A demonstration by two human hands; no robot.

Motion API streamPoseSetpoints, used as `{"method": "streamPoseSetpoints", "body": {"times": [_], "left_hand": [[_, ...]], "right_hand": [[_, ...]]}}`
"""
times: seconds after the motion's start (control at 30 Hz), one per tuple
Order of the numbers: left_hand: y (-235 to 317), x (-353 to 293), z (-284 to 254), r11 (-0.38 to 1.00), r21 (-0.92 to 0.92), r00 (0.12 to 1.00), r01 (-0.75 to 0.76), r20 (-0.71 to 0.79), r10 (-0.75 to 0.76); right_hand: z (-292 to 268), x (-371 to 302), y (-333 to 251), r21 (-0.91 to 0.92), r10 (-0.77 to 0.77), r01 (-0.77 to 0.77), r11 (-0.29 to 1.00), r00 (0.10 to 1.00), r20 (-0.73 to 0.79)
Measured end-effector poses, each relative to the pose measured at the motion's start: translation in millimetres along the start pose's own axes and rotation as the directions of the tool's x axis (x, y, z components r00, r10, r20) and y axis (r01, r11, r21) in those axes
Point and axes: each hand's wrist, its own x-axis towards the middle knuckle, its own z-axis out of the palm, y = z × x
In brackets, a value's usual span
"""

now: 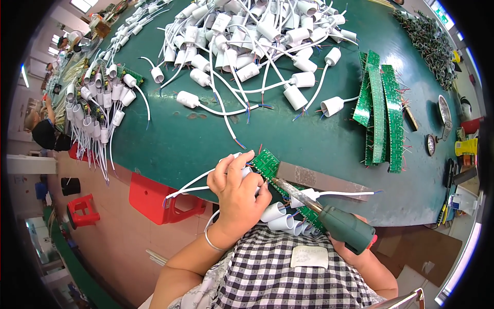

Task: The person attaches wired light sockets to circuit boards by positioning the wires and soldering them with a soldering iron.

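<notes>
My left hand is closed round a white lamp socket, mostly hidden by the fingers, at the left end of a long green circuit board. My right hand grips a soldering gun with a dark green body. Its metal tip touches or nearly touches the board beside my left fingertips; the exact contact is too small to make out. Several more white sockets hang along the board's near edge, over my checked apron. Another socket lies across the board, its white cable pointing right.
A flat grey metal bar lies just behind the board. Loose white sockets heap at the back of the green table. Green board strips are stacked at right. Wired sockets sit at left, near a red stool.
</notes>
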Motion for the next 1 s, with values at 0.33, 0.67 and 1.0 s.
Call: {"method": "streamPoseSetpoints", "body": {"times": [0.33,0.67,1.0], "left_hand": [[-1,0,1,1.0,-0.009,1.0,0.008,-0.008,-0.008],[0,1,2,1.0,0.003,1.0,0.006,-0.013,-0.006],[-1,1,2,1.0,-0.001,0.999,0.004,-0.036,-0.004]], "right_hand": [[0,2,-1,0.014,0.01,-0.012,1.0,0.997,0.077],[-2,2,-19,0.041,0.174,-0.176,0.983,0.983,0.06],[-17,22,-44,-0.045,0.227,-0.223,0.974,0.967,0.117]]}}
